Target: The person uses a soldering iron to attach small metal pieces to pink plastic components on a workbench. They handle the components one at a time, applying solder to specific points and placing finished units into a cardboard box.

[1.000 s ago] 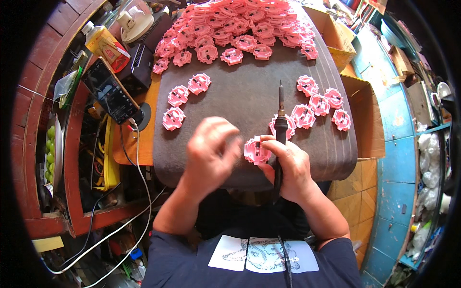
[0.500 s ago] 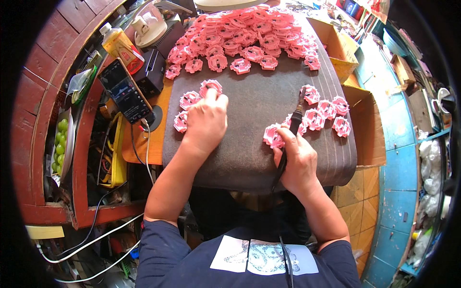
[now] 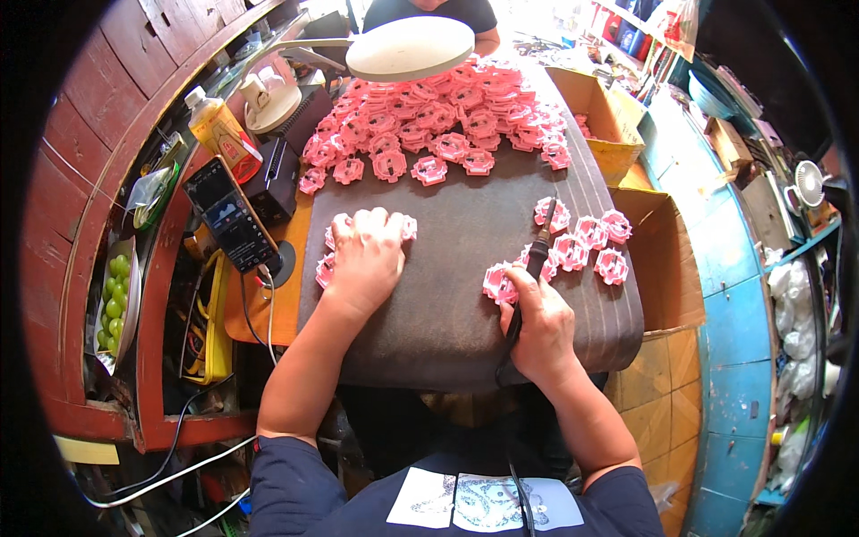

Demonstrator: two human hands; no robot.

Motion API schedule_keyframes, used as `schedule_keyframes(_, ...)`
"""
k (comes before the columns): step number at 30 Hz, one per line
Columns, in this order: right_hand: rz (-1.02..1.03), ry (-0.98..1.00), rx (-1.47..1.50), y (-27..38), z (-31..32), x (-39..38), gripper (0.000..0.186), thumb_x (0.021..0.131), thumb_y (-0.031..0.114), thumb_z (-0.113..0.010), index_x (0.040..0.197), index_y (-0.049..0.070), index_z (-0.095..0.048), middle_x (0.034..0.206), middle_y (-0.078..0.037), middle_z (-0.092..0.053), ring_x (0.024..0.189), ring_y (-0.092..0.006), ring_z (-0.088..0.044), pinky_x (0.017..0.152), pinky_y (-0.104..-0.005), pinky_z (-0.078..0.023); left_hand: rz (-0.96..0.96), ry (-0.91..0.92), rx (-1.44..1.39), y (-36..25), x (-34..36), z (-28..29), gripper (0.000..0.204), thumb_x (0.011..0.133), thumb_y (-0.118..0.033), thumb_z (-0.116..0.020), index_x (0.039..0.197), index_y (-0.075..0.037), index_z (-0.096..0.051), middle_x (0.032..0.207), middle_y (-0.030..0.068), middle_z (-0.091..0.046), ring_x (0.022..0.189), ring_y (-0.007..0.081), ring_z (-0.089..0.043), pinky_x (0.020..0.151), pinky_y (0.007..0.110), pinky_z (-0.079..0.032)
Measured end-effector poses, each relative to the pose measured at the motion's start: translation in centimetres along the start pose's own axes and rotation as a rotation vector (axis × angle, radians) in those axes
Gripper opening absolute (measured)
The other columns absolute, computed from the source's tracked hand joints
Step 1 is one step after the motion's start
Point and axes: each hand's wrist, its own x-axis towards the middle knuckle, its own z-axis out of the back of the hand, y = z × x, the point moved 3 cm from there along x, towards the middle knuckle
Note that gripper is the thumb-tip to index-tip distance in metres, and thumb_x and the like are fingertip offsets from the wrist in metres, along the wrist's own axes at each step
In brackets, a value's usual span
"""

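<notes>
My left hand [image 3: 369,259] is curled over the pink plastic parts at the mat's left side. One pink part [image 3: 409,228] peeks out beside its index finger, while its fingertips are hidden beneath the hand. Another part [image 3: 325,270] lies by its wrist side. In my right hand [image 3: 544,331] is a soldering iron [image 3: 539,254] with a dark handle, its tip pointing away over a pink part [image 3: 552,214]. Close to the right thumb lies a pink part [image 3: 499,284], with several more to the right. Both hands are above the dark mat [image 3: 447,295].
A large heap of pink parts [image 3: 429,116] covers the far end, under a round white lamp [image 3: 410,48]; a person [image 3: 479,18] is behind it. Cardboard boxes [image 3: 658,259] flank the right. A phone on a stand [image 3: 230,215] and a bottle [image 3: 224,139] are left.
My view has tilted up, bringing in the lamp and the person. The left hand has drawn one pink part slightly right and nearer. My right hand keeps its hold on the soldering iron.
</notes>
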Motion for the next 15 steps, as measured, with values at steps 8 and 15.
schedule_keyframes(8, 0.215, -0.200, -0.069, 0.5, 1.0, -1.0, 0.052, 0.087, 0.006, -0.076, 0.135, 0.003, -0.057, 0.120, -0.023, -0.070, 0.093, -0.0426, -0.067, 0.083, -0.0497, -0.054, -0.219, -0.096, -0.448, -6.9, -6.9, 2.5, 0.050, 0.087, -0.016, -0.078, 0.133, -0.004, -0.066, 0.132, 0.0149, -0.064, 0.126, 0.0345, -0.059, 0.108, 0.049, -0.040)
schedule_keyframes(15, 0.237, -0.060, 0.205, 2.7, 0.1, -2.5, 0.055, 0.082, 0.002, -0.081, 0.132, 0.006, -0.057, 0.110, -0.019, -0.068, 0.090, -0.0401, -0.066, 0.076, -0.0484, -0.056, -0.207, -0.150, -0.632, -7.7, -8.4, 1.8, 0.054, 0.082, -0.013, -0.083, 0.132, -0.002, -0.067, 0.135, 0.0160, -0.064, 0.128, 0.0361, -0.060, 0.107, 0.049, -0.044)
